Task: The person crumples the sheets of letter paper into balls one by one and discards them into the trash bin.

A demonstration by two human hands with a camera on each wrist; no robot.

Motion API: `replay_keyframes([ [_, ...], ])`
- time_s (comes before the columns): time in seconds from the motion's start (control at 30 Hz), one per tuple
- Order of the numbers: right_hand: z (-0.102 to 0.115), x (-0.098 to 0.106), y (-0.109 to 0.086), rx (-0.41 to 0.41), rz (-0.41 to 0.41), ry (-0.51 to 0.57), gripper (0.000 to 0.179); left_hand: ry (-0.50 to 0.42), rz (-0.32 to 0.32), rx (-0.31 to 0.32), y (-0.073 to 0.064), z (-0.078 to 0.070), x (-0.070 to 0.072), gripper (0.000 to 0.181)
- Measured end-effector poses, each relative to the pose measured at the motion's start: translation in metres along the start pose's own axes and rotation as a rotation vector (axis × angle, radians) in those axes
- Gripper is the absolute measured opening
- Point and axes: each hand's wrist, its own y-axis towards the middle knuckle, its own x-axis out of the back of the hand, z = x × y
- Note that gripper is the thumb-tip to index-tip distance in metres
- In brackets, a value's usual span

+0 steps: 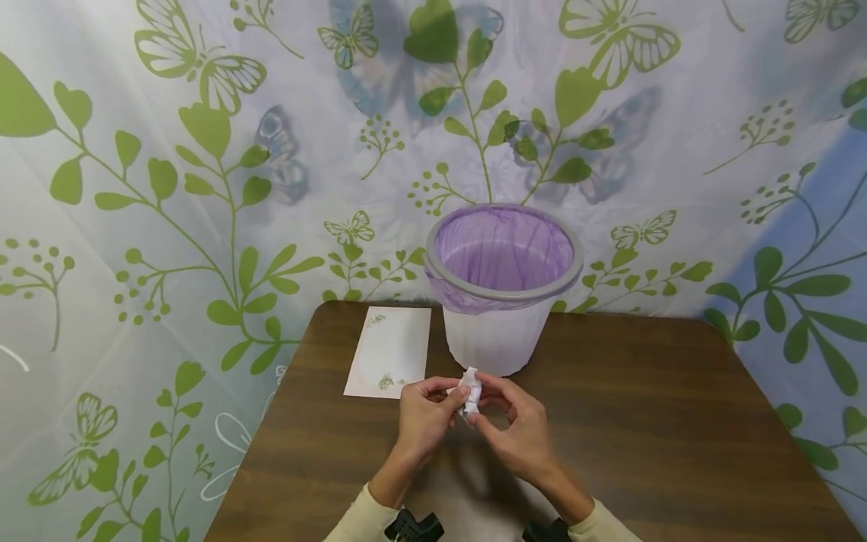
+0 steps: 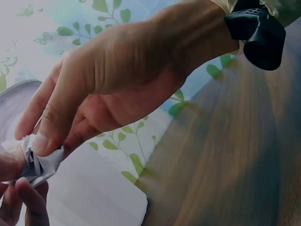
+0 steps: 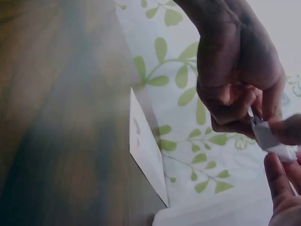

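Observation:
A small crumpled piece of white paper is held between both hands above the table, in front of the bin. My left hand pinches its left side with the thumb on top. From the other side my right hand grips the paper between thumb and fingers. Folds and a dark crease show on the crumpled paper in the left wrist view. In the right wrist view, fingers cover much of the paper. A white bin with a grey rim and purple liner stands just beyond the hands.
A flat sheet of paper with small leaf prints lies left of the bin on the brown wooden table. Behind the table hangs a curtain printed with green leaves and butterflies.

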Motion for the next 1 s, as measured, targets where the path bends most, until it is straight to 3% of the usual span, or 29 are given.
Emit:
replay_keyframes([
  [0.27, 0.001, 0.019, 0.011, 0.080, 0.148, -0.044, 0.091, -0.097, 0.076, 0.087, 0.006, -0.002, 0.001, 0.025],
  [0.37, 0.001, 0.025, 0.012, 0.104, 0.177, -0.040, 0.091, -0.100, 0.119, 0.111, 0.006, -0.003, 0.002, 0.028],
  [0.57, -0.003, 0.027, 0.010, 0.288, 0.112, -0.154, 0.073, -0.084, 0.229, 0.130, 0.006, -0.008, 0.007, 0.026],
  [0.67, -0.005, 0.025, 0.011, 0.367, 0.045, -0.201, 0.057, -0.076, 0.272, 0.104, 0.005, -0.008, 0.007, 0.025],
  [0.77, -0.005, 0.023, 0.014, 0.384, -0.011, -0.184, 0.049, -0.052, 0.318, 0.056, 0.004, -0.007, 0.007, 0.026],
  [0.9, 0.000, 0.019, 0.019, 0.317, -0.091, -0.148, 0.051, -0.040, 0.380, -0.053, 0.004, -0.005, 0.007, 0.032],
  [1.0, 0.003, 0.016, 0.019, 0.217, -0.134, -0.087, 0.048, -0.072, 0.411, -0.137, 0.005, -0.002, 0.009, 0.038],
])
